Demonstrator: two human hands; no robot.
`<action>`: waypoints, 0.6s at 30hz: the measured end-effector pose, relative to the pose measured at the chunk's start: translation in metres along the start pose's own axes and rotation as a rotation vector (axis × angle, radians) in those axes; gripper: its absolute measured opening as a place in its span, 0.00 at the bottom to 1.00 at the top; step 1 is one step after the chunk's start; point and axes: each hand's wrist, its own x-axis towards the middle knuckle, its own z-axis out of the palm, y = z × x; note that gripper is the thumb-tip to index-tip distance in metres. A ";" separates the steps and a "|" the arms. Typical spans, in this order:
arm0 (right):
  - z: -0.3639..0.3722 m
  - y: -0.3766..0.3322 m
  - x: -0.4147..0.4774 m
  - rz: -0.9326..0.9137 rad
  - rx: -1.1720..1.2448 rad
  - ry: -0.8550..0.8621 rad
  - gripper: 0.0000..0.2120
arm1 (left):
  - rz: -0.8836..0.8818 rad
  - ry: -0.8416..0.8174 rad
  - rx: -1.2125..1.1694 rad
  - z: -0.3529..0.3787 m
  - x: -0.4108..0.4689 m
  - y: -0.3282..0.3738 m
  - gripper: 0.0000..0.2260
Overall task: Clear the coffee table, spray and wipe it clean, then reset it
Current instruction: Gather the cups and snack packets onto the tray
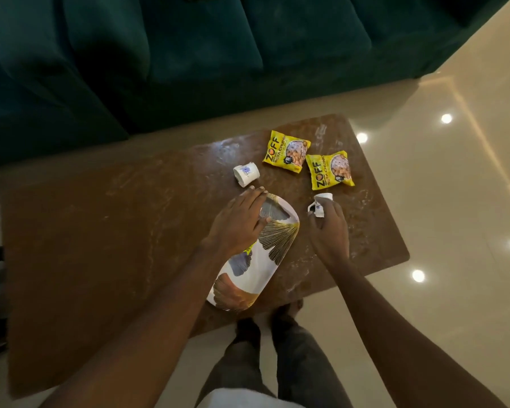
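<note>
The left hand (239, 222) lies flat, fingers straight, on the far end of the patterned tray (262, 260) on the coffee table (100, 231) — the right hand (331, 228), just beside it, curls its fingers round a white cup (318, 206).

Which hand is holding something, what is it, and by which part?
The right hand pinches a small white cup by the end nearest the person. The left hand holds nothing; it rests flat on the patterned tray.

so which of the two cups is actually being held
The cup just below the yellow packets, gripped by the right hand; the other cup sits untouched past the left hand.
</note>
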 end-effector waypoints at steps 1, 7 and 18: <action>0.004 0.010 0.007 0.010 -0.020 0.004 0.19 | 0.004 -0.002 0.001 0.008 0.010 -0.002 0.26; 0.041 0.075 0.052 0.078 -0.110 0.010 0.25 | -0.135 0.057 -0.063 0.064 0.061 -0.024 0.26; 0.094 0.151 0.111 0.103 0.039 0.095 0.34 | -0.333 0.311 0.055 0.130 0.122 -0.070 0.29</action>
